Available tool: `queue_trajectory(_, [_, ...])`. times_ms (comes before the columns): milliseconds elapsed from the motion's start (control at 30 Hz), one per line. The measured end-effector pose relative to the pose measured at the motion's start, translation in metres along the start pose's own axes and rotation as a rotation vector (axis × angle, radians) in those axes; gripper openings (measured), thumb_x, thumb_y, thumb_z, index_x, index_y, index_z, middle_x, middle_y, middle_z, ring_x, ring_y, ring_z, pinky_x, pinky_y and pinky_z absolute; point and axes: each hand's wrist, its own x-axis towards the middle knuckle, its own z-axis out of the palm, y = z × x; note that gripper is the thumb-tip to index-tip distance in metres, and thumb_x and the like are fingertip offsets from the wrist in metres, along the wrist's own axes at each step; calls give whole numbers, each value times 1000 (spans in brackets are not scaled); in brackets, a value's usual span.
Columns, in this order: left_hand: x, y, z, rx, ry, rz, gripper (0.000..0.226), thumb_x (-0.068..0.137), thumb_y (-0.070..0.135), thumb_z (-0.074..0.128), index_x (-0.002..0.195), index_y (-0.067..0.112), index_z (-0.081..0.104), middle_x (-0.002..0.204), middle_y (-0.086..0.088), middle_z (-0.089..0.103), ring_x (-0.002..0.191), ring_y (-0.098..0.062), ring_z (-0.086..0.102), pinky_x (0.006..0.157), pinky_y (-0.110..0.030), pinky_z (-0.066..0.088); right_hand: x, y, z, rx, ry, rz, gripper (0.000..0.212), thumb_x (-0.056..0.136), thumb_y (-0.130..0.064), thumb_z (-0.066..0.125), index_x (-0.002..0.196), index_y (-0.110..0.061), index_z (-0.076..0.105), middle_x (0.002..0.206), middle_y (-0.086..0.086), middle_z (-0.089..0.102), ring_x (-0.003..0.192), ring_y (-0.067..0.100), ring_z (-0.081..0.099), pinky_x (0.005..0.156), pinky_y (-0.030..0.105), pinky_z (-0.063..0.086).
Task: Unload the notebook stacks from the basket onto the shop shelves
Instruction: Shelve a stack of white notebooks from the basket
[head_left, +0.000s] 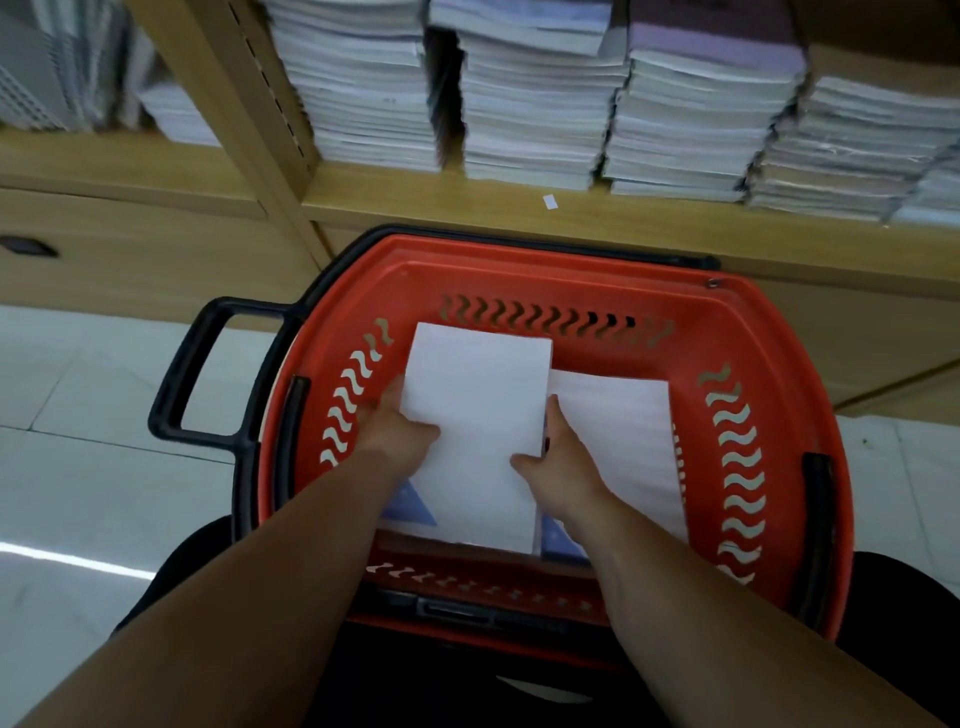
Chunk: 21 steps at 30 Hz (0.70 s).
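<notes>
Notebook stack (478, 415) with plain white rectangular top cover, inside red plastic basket (571, 270), left of centre. Gripped at left edge by left hand (400, 431), thumb on top, fingers curled out of sight underneath. Gripped at right edge by right hand (561, 462), thumb on the cover, fingers tucked down beside second white stack (618, 431), which lies just to the right. Blue triangular print (415, 512) showing on covers underneath. Wavy slots along basket walls; black looped handle (182, 374) at left. Pale wood shelf (467, 202) behind, carrying tall paper-edged piles (535, 119). Small white tag (549, 201) on shelf board, too small to read. Glossy pale tiled floor (78, 467).
</notes>
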Motion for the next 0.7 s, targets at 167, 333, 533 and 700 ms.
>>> queue_trajectory(167, [1, 0, 4, -1, -23, 25, 92, 94, 25, 68, 161, 36, 6, 165, -2, 22, 148, -31, 28, 118, -36, 26, 3, -2, -2, 34, 27, 0, 90, 98, -7, 60, 162, -39, 6, 140, -14, 51, 124, 13, 54, 102, 27, 43])
queue_trajectory(333, [1, 1, 3, -49, -14, 38, 86, 94, 21, 68, 160, 33, 15, 159, -2, 36, 142, -30, 38, 108, -30, 33, 7, 2, 1, 23, 50, 19, 85, 100, -13, 57, 162, -42, 7, 146, -6, 56, 118, 18, 60, 97, 31, 50])
queue_trajectory(533, [4, -1, -3, -199, -59, 98, 76, 95, 16, 66, 157, 37, 28, 149, 4, 47, 136, -26, 45, 106, -32, 38, 11, 2, 1, 145, 56, 12, 75, 97, -23, 63, 159, -40, 25, 134, -8, 62, 111, 15, 61, 93, 30, 51])
queue_trajectory(700, [-9, 5, -11, -310, -217, 153, 84, 94, 8, 64, 154, 51, 23, 142, 13, 54, 123, -16, 55, 98, -39, 51, 10, 2, -5, 236, 57, 77, 77, 100, -26, 61, 162, -40, 18, 137, -9, 57, 115, 19, 57, 96, 35, 49])
